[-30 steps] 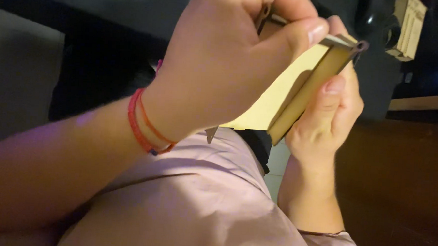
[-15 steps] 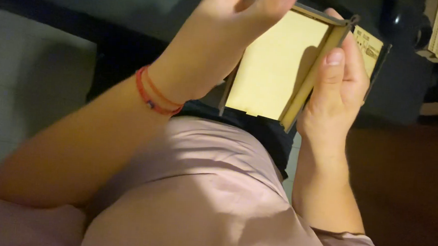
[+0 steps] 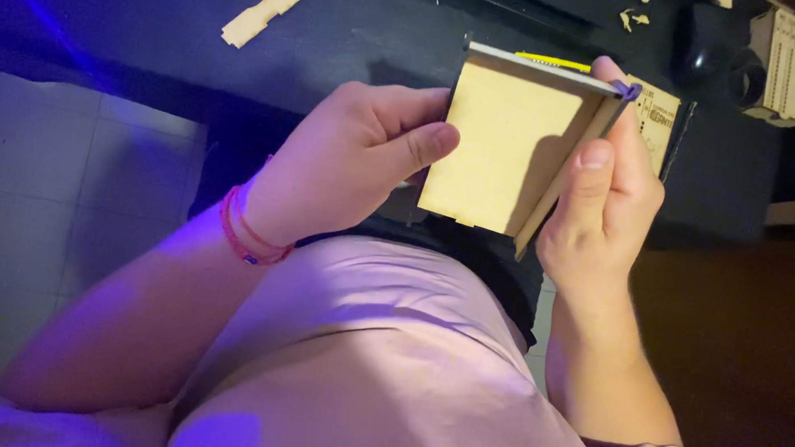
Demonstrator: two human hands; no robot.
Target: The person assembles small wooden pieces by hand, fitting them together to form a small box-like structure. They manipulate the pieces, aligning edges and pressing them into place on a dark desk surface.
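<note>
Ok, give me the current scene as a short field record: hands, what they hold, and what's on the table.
left hand: grips left edge of the wooden box assembly, thumb on its flat panel
right hand: clasps the assembly's right side panel
assembly: pale plywood, held above the lap
wrist: red bracelet on the left
dark table: loose wooden strip, slotted wooden box at far right

The scene was dim, and violet-blue light fell from the upper left, tinting the tiled floor (image 3: 78,174) and the left forearm. Warmer light caught the pale wooden panel (image 3: 508,139), the brightest surface, where a soft shadow ran beside the right hand (image 3: 604,206). The dark tabletop (image 3: 361,25) swallowed detail. Focus was fair at centre, grainy and softer toward the edges.
</note>
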